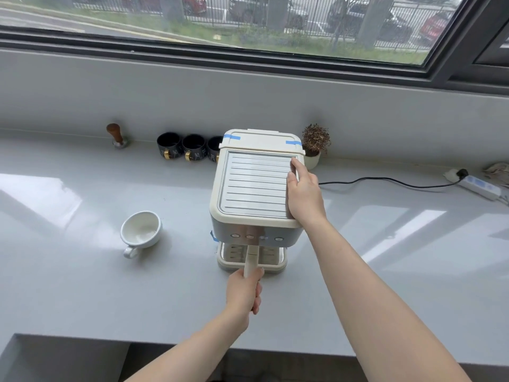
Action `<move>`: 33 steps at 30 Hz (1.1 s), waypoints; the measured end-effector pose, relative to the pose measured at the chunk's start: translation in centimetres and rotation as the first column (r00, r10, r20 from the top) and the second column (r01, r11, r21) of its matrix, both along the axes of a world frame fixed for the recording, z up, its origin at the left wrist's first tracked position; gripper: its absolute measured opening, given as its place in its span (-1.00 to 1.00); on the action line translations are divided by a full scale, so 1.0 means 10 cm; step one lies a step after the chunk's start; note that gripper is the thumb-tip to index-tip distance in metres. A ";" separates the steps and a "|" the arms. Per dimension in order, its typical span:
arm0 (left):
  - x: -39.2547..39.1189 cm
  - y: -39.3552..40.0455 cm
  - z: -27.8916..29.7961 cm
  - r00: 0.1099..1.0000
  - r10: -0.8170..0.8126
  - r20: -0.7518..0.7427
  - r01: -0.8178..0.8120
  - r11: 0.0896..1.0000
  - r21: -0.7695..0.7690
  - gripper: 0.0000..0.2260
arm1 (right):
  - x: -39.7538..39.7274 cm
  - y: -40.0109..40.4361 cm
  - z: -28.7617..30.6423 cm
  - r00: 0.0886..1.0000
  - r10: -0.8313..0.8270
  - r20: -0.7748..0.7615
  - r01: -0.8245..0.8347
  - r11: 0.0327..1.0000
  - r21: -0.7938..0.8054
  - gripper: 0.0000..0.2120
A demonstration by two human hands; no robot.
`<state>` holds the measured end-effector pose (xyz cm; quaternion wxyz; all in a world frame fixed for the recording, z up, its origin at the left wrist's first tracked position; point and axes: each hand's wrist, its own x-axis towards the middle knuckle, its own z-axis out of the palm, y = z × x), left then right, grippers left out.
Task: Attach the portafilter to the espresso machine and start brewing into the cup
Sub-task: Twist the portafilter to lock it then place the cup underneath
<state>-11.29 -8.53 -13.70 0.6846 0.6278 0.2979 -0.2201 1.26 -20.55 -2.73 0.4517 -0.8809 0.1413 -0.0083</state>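
Note:
A cream espresso machine (256, 186) stands on the grey counter, seen from above, with a row of buttons (256, 237) on its front. The portafilter's cream handle (252, 259) sticks out toward me from under the machine's front, above the drip tray (276, 260); its basket end is hidden. My left hand (245, 292) is wrapped around the handle's near end. My right hand (303, 194) lies flat on the right edge of the machine's top. A white cup (140, 230) sits on the counter to the machine's left, tilted, handle toward me.
Behind the machine stand three dark mugs (192, 147), a wooden-handled tamper (117, 136) and a small potted plant (314, 147). A black cable (385, 181) runs right to a power strip (479, 186). The counter's front edge (303, 351) is near me.

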 end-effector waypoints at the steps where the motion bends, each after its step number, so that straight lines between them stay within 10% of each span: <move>1: 0.00 0.04 0.03 0.999 -0.053 0.010 0.053 0.998 -0.017 -0.81 | 0.01 0.00 0.00 1.000 0.003 0.001 -0.003 1.000 -0.013 -0.59; 6: 0.11 0.61 -0.01 0.981 -0.166 0.098 0.160 0.985 0.064 -0.75 | 0.01 -0.01 0.00 1.000 0.006 -0.014 -0.007 0.996 -0.094 -0.59; 11: 0.41 1.86 -0.30 0.951 0.275 0.138 -0.308 0.836 0.455 -0.88 | 0.02 -0.01 0.01 1.000 0.010 -0.021 -0.013 0.990 -0.140 -0.60; 15: 0.56 2.45 -0.56 0.924 0.351 0.153 -0.366 0.694 0.620 -0.79 | 0.03 -0.01 0.01 1.000 0.000 -0.025 -0.003 0.990 -0.139 -0.60; 33: 0.50 2.31 -0.64 0.956 0.250 0.156 -0.275 0.946 0.172 -0.83 | 0.01 0.00 0.06 0.999 -0.020 -0.051 0.015 0.994 -0.112 -0.60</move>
